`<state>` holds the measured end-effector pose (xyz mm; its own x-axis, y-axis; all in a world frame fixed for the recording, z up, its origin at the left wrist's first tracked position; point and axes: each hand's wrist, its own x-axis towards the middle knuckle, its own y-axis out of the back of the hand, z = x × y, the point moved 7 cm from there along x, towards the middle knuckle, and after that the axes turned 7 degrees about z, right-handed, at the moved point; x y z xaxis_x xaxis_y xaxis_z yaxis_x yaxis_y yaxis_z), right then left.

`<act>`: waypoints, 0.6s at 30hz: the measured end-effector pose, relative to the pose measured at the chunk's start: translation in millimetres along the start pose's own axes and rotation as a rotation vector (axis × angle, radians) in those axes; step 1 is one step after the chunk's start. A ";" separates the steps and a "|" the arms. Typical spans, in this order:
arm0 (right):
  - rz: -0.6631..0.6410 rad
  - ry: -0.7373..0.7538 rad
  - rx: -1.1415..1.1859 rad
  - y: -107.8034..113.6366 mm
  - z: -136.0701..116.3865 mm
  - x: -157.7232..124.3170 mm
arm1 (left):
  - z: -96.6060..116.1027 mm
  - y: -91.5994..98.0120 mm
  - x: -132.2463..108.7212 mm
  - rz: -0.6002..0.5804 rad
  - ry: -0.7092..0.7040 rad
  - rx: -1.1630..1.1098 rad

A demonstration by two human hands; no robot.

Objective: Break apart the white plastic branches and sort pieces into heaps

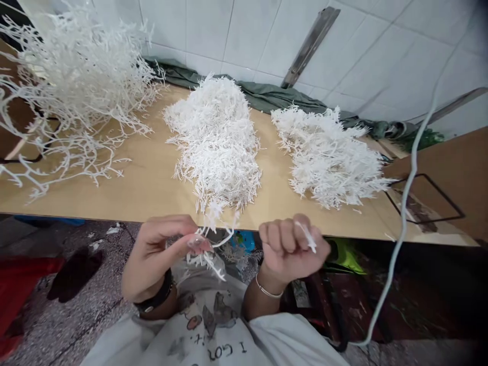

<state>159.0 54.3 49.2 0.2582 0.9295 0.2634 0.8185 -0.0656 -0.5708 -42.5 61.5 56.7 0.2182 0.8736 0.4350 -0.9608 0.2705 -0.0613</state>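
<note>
My left hand (pixel 163 259) pinches a white branching plastic sprig (pixel 224 239) between thumb and fingers, just in front of the table edge. Its thin twigs stick out to the right and downward. Level with it on the right, my right hand (pixel 292 249) is closed in a fist, with a small white twig piece (pixel 309 238) poking out by the thumb and index finger. Beyond my hands lies a tall heap of short white twig pieces (pixel 221 137). A smaller white heap (pixel 331 157) spreads to the right of it.
A large tangle of long white branches (pixel 91 71) fills the table's left side. The tan tabletop (pixel 148 178) runs along a tiled wall, with green cloth (pixel 263 94) at its back. A pale cable (pixel 404 218) hangs on the right. Something red (pixel 23 284) stands lower left.
</note>
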 end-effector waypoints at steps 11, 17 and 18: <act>0.292 0.431 -0.684 13.6 3.3 43.8 | -8.2 -10.2 0.1 -0.134 0.035 -0.160; 0.155 0.326 -0.747 5.5 11.6 35.0 | -9.4 -24.1 -0.6 -0.207 0.091 -0.210; 0.034 0.293 -0.686 -3.8 10.8 26.3 | -11.3 -25.7 0.1 -0.200 0.114 -0.190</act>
<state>157.1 83.0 49.9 0.3372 0.7942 0.5055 0.9192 -0.3937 0.0055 -15.8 59.3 48.1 0.4279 0.8323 0.3524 -0.8499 0.5032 -0.1565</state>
